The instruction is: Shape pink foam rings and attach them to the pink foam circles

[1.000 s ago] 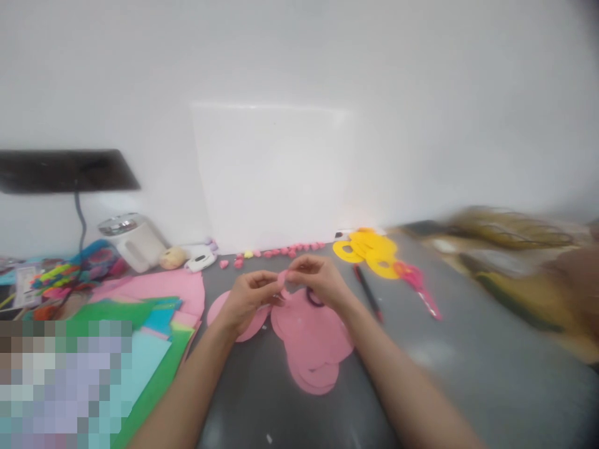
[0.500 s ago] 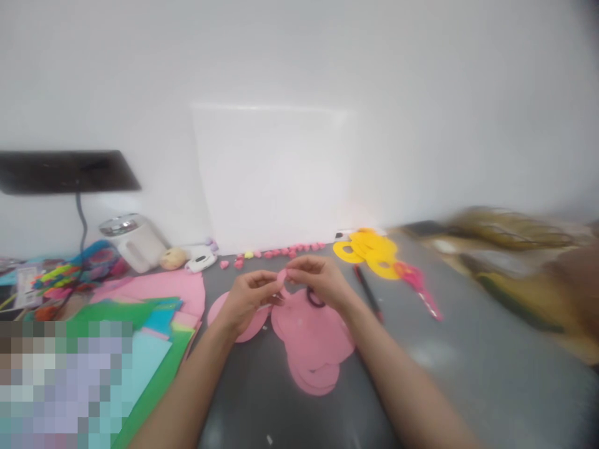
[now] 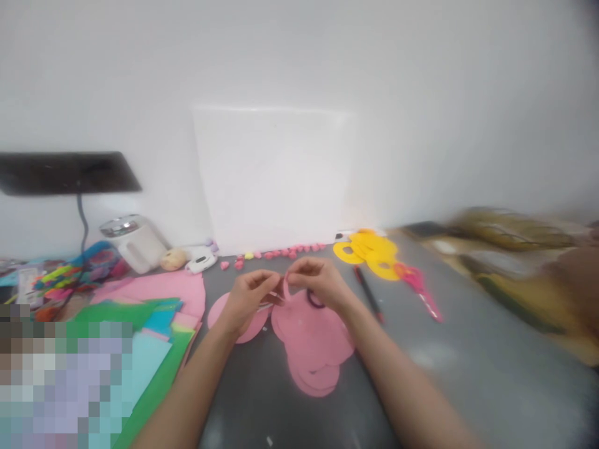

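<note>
My left hand [image 3: 250, 296] is closed in a pinch, its fingertips at the left side of a small pink paper piece [image 3: 286, 288]. On the other side my right hand [image 3: 317, 282] pinches the same piece between thumb and fingers. A thin whitish strip, blurred, shows under my left fingertips. By my right palm is a dark loop [image 3: 315, 300]; I cannot tell what it belongs to. Several pink paper cutouts [image 3: 316, 343] lie overlapping below my hands. Another pink paper circle [image 3: 216, 310] lies partly under my left hand.
Yellow paper rings [image 3: 377, 249], a dark pen [image 3: 368, 293] and pink scissors [image 3: 418, 287] lie to the right on the grey table [image 3: 449, 386]. Small pink beads [image 3: 292, 251] line the wall. Coloured sheets [image 3: 163, 349] and a white appliance [image 3: 135, 246] stand left.
The small pink piece has turned and now looks narrower, nearly edge-on. My fingers have shifted slightly around it; the things on the table lie as before.
</note>
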### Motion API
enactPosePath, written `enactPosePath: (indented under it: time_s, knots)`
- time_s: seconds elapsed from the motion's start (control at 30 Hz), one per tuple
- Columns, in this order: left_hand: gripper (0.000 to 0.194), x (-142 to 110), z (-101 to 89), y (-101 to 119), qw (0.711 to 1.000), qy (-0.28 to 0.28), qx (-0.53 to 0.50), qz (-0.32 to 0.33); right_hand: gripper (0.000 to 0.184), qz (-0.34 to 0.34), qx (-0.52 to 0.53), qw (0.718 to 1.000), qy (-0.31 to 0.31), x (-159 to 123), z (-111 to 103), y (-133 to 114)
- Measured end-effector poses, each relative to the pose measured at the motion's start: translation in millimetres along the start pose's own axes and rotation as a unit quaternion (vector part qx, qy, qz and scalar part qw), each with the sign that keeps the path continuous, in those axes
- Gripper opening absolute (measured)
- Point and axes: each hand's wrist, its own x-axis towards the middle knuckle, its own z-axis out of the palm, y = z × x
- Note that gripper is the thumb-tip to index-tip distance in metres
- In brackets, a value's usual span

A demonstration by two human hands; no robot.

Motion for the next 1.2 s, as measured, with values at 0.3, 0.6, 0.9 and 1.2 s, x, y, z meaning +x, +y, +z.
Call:
enactPosePath:
  time_s: [0.3,0.6,0.9,1.2]
  knots:
    - [0.013,-4.5,7.6,-1.6,0.973,0.056,0.161,0.155,0.02,0.015,0.012,1.0,-0.008,0.7,-1.0,3.7]
    - [0.009,-5.6,3.4,-3.5,0.943,0.08,0.226,0.228,0.019,0.012,-0.046,0.998,-0.035,-1.6,-3.2,-1.9]
    - [0.006,-7.4,8.0,1.5,0.946,0.083,0.228,0.215,0.021,0.029,0.043,0.998,-0.046,-1.5,-1.7,1.4]
    - [0.011,-8.4,9.1,1.7,0.945,0.093,0.235,0.209,0.024,0.024,0.015,0.998,-0.06,-1.2,-1.6,-0.6]
